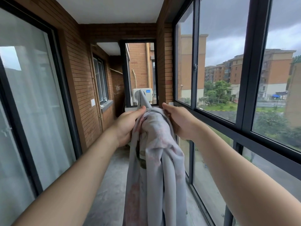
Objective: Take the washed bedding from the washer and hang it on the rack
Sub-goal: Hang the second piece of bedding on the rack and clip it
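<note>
Brick wall (81,82) left, concrete floor (110,185) (windows (219,70) right), bedding (156,144) bunched.

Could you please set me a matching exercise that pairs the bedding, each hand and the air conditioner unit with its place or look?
Things:
1. bedding
2. left hand
3. right hand
4. air conditioner unit

Descriptions:
A. white, farthest from the camera
B. holds the cloth on the side nearer the window
C. pale grey, faintly flowered, hanging in folds
D. holds the cloth on the side nearer the brick wall

Pairs: 1-C; 2-D; 3-B; 4-A
</note>
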A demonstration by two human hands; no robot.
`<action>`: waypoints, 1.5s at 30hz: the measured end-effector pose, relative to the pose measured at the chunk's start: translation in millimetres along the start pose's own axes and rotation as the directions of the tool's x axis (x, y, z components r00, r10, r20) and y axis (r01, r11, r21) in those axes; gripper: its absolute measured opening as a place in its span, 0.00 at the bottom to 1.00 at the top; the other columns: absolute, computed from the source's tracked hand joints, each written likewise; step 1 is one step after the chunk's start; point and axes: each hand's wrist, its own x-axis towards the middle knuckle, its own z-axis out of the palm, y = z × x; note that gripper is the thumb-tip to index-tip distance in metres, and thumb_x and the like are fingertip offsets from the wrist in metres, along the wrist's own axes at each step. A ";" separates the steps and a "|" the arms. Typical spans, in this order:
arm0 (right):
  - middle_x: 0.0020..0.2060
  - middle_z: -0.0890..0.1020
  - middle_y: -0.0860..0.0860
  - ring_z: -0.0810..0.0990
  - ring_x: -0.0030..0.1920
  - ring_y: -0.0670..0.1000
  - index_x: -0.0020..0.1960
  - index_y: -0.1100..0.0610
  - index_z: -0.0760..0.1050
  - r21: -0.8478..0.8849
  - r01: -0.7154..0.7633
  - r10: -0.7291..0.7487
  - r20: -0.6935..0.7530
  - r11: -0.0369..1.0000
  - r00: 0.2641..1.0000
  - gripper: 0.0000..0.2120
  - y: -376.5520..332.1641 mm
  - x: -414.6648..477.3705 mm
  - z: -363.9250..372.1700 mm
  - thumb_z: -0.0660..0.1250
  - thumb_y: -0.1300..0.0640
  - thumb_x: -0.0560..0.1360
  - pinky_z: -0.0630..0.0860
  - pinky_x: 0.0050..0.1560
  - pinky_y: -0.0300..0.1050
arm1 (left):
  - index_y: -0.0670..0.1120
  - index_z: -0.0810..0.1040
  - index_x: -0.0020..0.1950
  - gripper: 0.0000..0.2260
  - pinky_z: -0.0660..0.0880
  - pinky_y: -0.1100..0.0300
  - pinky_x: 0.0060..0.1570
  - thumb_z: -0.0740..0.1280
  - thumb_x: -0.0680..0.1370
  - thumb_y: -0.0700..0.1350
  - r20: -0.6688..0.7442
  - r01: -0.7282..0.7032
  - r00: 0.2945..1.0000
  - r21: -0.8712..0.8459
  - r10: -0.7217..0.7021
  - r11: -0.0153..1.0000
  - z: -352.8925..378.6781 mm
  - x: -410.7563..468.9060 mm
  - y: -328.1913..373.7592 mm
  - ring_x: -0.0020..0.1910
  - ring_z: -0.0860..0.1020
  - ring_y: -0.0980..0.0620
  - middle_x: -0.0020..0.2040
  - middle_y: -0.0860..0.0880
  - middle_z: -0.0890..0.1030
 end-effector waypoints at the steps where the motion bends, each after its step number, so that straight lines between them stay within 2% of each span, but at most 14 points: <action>1: 0.54 0.85 0.59 0.83 0.57 0.60 0.58 0.61 0.81 -0.004 -0.018 0.018 -0.005 1.000 1.000 0.24 1.0 3.7 1.3 0.69 0.43 0.72 0.74 0.66 0.58 | 0.37 0.82 0.54 0.12 0.78 0.52 0.58 0.65 0.81 0.45 -0.018 -0.010 1.000 -0.002 0.010 1.000 0.4 3.8 -1.1 0.54 0.82 0.43 0.54 0.37 0.84; 5: 0.52 0.86 0.57 0.83 0.57 0.58 0.59 0.60 0.81 -0.042 -0.034 0.033 -0.017 0.999 0.999 0.22 -0.6 17.6 9.8 0.68 0.45 0.72 0.76 0.65 0.58 | 0.37 0.81 0.60 0.13 0.77 0.53 0.60 0.63 0.80 0.42 -0.004 0.020 1.000 -0.052 -0.020 0.998 -6.9 29.1 -5.7 0.59 0.81 0.44 0.57 0.38 0.83; 10: 0.48 0.86 0.55 0.84 0.52 0.56 0.55 0.58 0.83 -0.109 -0.019 0.011 -0.074 0.994 0.997 0.16 -3.5 32.1 15.6 0.70 0.48 0.74 0.77 0.62 0.54 | 0.43 0.83 0.60 0.17 0.72 0.47 0.67 0.65 0.77 0.49 -0.007 0.084 0.996 0.027 -0.084 0.996 -22.4 62.0 -11.9 0.62 0.80 0.44 0.59 0.42 0.83; 16: 0.36 0.81 0.53 0.79 0.27 0.45 0.57 0.63 0.81 -0.071 -0.002 -0.010 -0.165 0.997 0.986 0.13 -7.8 47.2 22.3 0.67 0.55 0.79 0.73 0.27 0.33 | 0.44 0.84 0.57 0.16 0.73 0.46 0.66 0.68 0.75 0.51 -0.151 0.070 0.986 -0.016 -0.071 0.997 -26.8 93.3 -18.4 0.58 0.82 0.43 0.54 0.43 0.85; 19: 0.33 0.75 0.51 0.75 0.20 0.40 0.63 0.67 0.77 -0.108 0.038 -0.057 -0.178 0.993 0.982 0.15 -8.7 54.7 26.6 0.62 0.61 0.81 0.66 0.18 0.30 | 0.44 0.84 0.54 0.12 0.79 0.50 0.57 0.67 0.77 0.48 -0.208 0.089 0.974 -0.020 -0.091 0.996 -25.2 104.5 -21.6 0.53 0.83 0.43 0.51 0.43 0.86; 22: 0.32 0.78 0.52 0.76 0.29 0.48 0.57 0.64 0.81 -0.082 -0.026 0.006 -0.228 0.996 0.974 0.12 -8.8 60.4 31.4 0.65 0.59 0.78 0.68 0.21 0.33 | 0.43 0.84 0.56 0.13 0.80 0.52 0.54 0.67 0.77 0.48 -0.195 0.103 0.975 -0.020 -0.105 0.994 -24.9 116.2 -27.5 0.53 0.83 0.44 0.52 0.43 0.86; 26: 0.38 0.81 0.51 0.77 0.35 0.47 0.52 0.59 0.81 -0.087 -0.021 0.002 -0.208 0.996 0.978 0.06 -0.3 67.3 26.9 0.65 0.61 0.79 0.70 0.22 0.32 | 0.43 0.83 0.57 0.12 0.81 0.54 0.51 0.68 0.78 0.46 -0.189 0.056 0.981 0.029 -0.050 0.998 -20.7 123.4 -37.1 0.52 0.84 0.44 0.50 0.44 0.86; 29: 0.46 0.82 0.51 0.78 0.43 0.48 0.53 0.56 0.79 -0.203 0.036 -0.073 -0.177 0.978 0.981 0.05 9.9 67.3 23.7 0.65 0.57 0.80 0.80 0.44 0.39 | 0.44 0.82 0.57 0.18 0.80 0.52 0.51 0.70 0.74 0.54 -0.217 -0.040 0.974 0.149 0.072 0.988 -19.9 117.1 -44.2 0.52 0.83 0.44 0.50 0.44 0.86; 32: 0.54 0.82 0.48 0.80 0.53 0.47 0.60 0.52 0.78 -0.330 0.081 -0.142 -0.165 0.941 0.976 0.12 20.6 50.1 19.3 0.65 0.49 0.80 0.77 0.53 0.42 | 0.45 0.81 0.54 0.27 0.79 0.50 0.49 0.71 0.67 0.65 -0.242 -0.167 0.932 0.375 0.270 0.912 -23.7 92.5 -50.9 0.50 0.82 0.45 0.48 0.46 0.85; 34: 0.56 0.82 0.45 0.80 0.56 0.46 0.64 0.49 0.78 -0.378 0.161 -0.226 -0.132 0.912 0.965 0.15 25.0 26.0 15.9 0.66 0.46 0.79 0.76 0.58 0.42 | 0.47 0.78 0.56 0.24 0.78 0.53 0.52 0.71 0.69 0.62 -0.192 -0.270 0.907 0.421 0.376 0.866 -14.5 59.7 -51.7 0.53 0.81 0.49 0.51 0.48 0.83; 38: 0.52 0.84 0.40 0.81 0.52 0.38 0.60 0.47 0.79 -0.293 0.352 -0.382 -0.052 0.889 0.923 0.11 33.5 -37.4 9.5 0.67 0.48 0.80 0.74 0.51 0.33 | 0.44 0.77 0.58 0.24 0.77 0.52 0.59 0.71 0.67 0.55 -0.143 -0.432 0.866 0.269 0.479 0.861 11.4 -24.5 -51.9 0.56 0.81 0.48 0.54 0.45 0.82; 40: 0.48 0.84 0.41 0.82 0.48 0.40 0.54 0.49 0.81 -0.197 0.447 -0.465 -0.053 0.873 0.884 0.06 37.7 -70.9 6.6 0.68 0.51 0.79 0.75 0.49 0.36 | 0.47 0.79 0.52 0.12 0.78 0.54 0.54 0.71 0.72 0.51 -0.139 -0.495 0.821 0.310 0.554 0.811 22.4 -67.2 -57.0 0.51 0.81 0.50 0.49 0.49 0.83; 42: 0.41 0.82 0.44 0.80 0.42 0.44 0.46 0.52 0.78 -0.107 0.544 -0.550 -0.037 0.832 0.834 0.04 40.6 -104.5 5.1 0.70 0.53 0.77 0.73 0.45 0.38 | 0.47 0.77 0.47 0.07 0.74 0.60 0.48 0.67 0.77 0.50 -0.116 -0.578 0.734 0.410 0.669 0.706 32.6 -105.4 -57.9 0.45 0.78 0.52 0.44 0.50 0.80; 45: 0.36 0.78 0.46 0.77 0.38 0.49 0.42 0.54 0.74 -0.090 0.684 -0.685 0.016 0.724 0.728 0.13 46.1 -145.1 3.6 0.71 0.46 0.75 0.72 0.41 0.44 | 0.42 0.72 0.44 0.09 0.70 0.54 0.45 0.63 0.79 0.48 0.003 -0.676 0.585 0.554 0.811 0.486 36.2 -136.3 -56.2 0.43 0.74 0.43 0.41 0.46 0.73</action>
